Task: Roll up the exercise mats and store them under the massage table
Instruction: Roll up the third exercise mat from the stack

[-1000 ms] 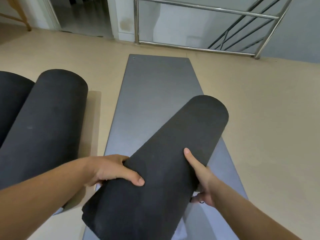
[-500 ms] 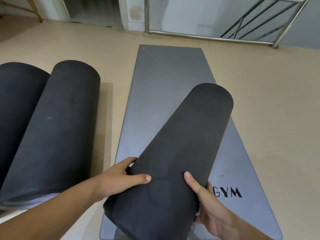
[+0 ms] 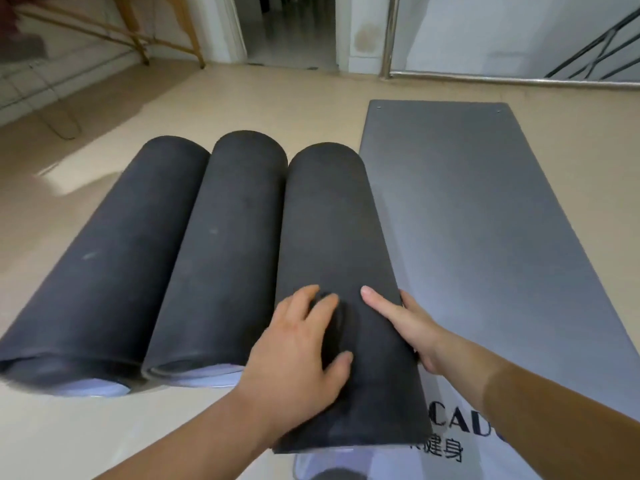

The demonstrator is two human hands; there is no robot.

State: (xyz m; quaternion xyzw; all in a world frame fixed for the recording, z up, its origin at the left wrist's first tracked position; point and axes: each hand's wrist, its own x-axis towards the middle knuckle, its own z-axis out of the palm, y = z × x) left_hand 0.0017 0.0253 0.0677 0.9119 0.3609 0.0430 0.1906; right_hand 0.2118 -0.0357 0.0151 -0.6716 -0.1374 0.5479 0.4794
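Note:
Three black rolled mats lie side by side on the floor, pointing away from me. I grip the rightmost rolled mat (image 3: 332, 237) near its close end: my left hand (image 3: 301, 344) presses on its top and left side, my right hand (image 3: 405, 320) wraps its right side. The middle roll (image 3: 221, 244) and the left roll (image 3: 114, 251) touch each other beside it. A grey mat (image 3: 485, 216) lies flat to the right, printed lettering at its near end. The massage table's wooden legs (image 3: 166, 32) show at the far left.
A doorway (image 3: 291, 29) opens at the back centre. A steel stair railing (image 3: 391, 36) runs along the back right. A cable (image 3: 65, 126) trails on the floor at the left, near a tiled wall. Beige floor surrounds the mats.
The roll I hold swung from lying diagonally over the flat grey mat to lying straight beside the other two rolls. The view shifted left, showing a third roll and the wooden legs.

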